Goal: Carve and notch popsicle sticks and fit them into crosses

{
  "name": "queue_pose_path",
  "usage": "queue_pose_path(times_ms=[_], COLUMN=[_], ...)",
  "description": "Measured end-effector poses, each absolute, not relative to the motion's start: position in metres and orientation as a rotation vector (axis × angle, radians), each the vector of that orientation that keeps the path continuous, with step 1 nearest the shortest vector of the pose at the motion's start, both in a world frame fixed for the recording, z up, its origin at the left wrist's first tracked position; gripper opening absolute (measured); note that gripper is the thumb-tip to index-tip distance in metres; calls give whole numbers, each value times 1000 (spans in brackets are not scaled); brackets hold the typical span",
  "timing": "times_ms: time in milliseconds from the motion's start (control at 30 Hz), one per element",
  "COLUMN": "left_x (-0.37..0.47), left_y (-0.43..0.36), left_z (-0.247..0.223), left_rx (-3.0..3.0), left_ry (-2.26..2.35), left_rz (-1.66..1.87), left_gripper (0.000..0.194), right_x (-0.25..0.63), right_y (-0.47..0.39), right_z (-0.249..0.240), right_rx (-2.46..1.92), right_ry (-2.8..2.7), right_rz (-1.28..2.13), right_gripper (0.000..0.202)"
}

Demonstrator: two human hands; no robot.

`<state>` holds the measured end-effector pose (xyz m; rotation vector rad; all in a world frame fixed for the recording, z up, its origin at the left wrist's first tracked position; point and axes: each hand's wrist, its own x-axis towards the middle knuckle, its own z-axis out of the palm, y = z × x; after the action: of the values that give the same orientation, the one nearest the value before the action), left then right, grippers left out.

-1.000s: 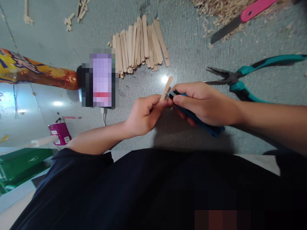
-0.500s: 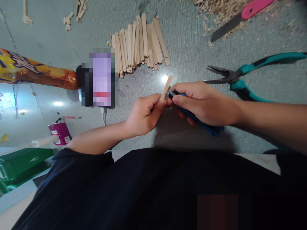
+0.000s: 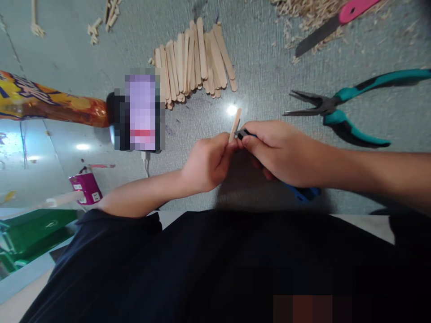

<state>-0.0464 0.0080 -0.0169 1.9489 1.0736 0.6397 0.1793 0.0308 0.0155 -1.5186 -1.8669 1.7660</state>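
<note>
My left hand (image 3: 208,161) pinches the lower end of a popsicle stick (image 3: 236,120), whose rounded top points away from me. In my right hand (image 3: 279,150) is a blue utility knife (image 3: 305,193), its handle running back under the palm. The knife's dark metal tip meets the stick just above my left fingertips; how far the blade bites in is too small to tell. Beyond the hands lies a row of popsicle sticks (image 3: 183,63), side by side and partly overlapping.
Teal-handled long-nose pliers (image 3: 328,105) lie spread at the right. Farther back, a pink-handled saw (image 3: 319,36) rests by wood shavings (image 3: 310,13). Left are a blurred-out phone (image 3: 143,107) against an orange bottle (image 3: 50,98), a purple power block (image 3: 85,187) and a green box (image 3: 37,231).
The stick has turned a little, showing a narrower side. My left wrist has rolled slightly, and the knife's handle end has dropped toward me and to the right.
</note>
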Motion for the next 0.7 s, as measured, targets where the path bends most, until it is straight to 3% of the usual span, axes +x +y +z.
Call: queue_pose_path(times_ms=[100,400,700], left_x=[-45,-43,-45], left_y=[8,6,8], left_z=[-17,-19,-18], left_rx=[1970,2032,2038], left_ry=[1088,1100,1123], left_rz=[619,612,576], left_gripper=[38,30,30], right_x=[179,178,181], right_y=[29,36,47], right_z=[14,19,15], right_rx=[-1540,-1707,-1466], right_ry=[-1873,-1530,-1392], right_rz=[1736,2138,2271], right_gripper=[39,41,46])
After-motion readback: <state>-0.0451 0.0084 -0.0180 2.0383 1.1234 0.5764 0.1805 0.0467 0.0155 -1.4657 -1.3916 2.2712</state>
